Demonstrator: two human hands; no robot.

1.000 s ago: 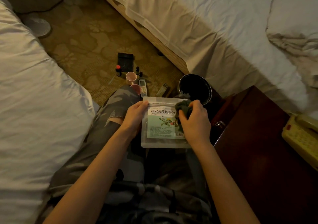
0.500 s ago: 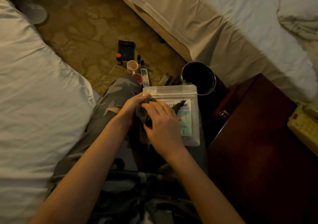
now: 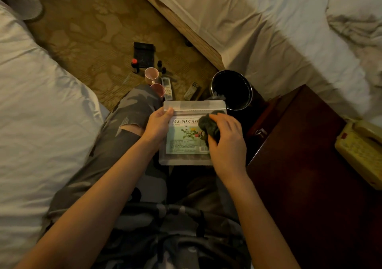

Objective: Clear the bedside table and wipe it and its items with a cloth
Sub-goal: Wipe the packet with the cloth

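Left hand (image 3: pixel 158 125) gripping flat white resealable pouch with green flower label (image 3: pixel 186 136) by its left edge, above the lap. Right hand (image 3: pixel 226 142) clenched around crumpled dark cloth (image 3: pixel 208 125), pressing on label's right side. Better to wipe lightly toward every edge, keeping pouch flat.

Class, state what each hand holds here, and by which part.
Left hand holds the pouch by its upper left edge; right hand grips the bunched dark cloth against its front.
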